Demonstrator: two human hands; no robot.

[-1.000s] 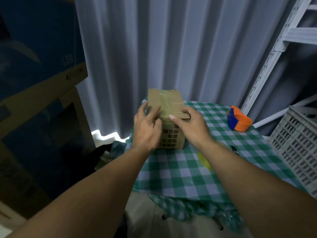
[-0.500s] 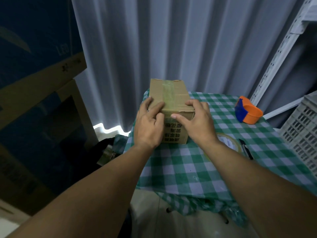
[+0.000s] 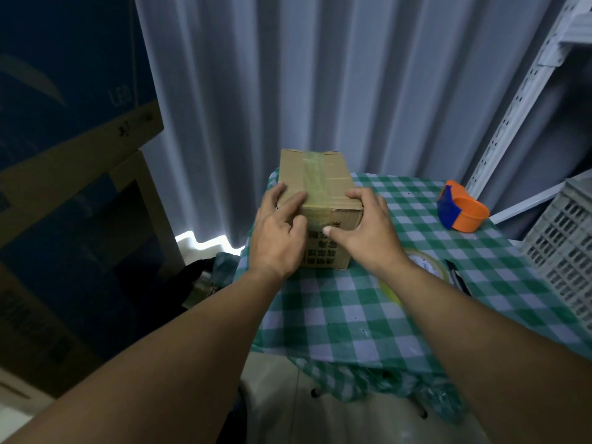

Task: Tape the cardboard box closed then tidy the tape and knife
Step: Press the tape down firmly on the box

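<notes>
Two bare forearms are seen entering from the bottom corners of the frame and meeting at centre. Nearest, under the right wrist at centre right, a roll of clear tape (image 3: 426, 267) lies flat on the green checked tablecloth (image 3: 346, 318), partly hidden by the arm; a dark, slim object just to its right is probably the knife (image 3: 459, 277), though that cannot be confirmed.

At frame centre, the left hand (image 3: 278, 232) is laid on the near left corner of the cardboard box (image 3: 333, 187), fingers spread and flat over the top edge, nothing clasped. The right hand (image 3: 368, 229) is cupped over the near right corner, fingers loosely curled on the top and the thumb pressed against the printed front face. A strip of tape (image 3: 315, 181) runs along the top seam and folds down over the front.

The step in hand is judged to be the smoothing of the tape end. It would be done well if the box were steadied by one hand while the folded end is rubbed down firmly from seam to edge, so that no bubble or lifted corner is left.

Farther, at upper right, an orange and blue tape dispenser (image 3: 461, 211) stands well apart from the box, beside a pale crate (image 3: 567, 251). Grey curtains (image 3: 320, 75) close the background.
</notes>
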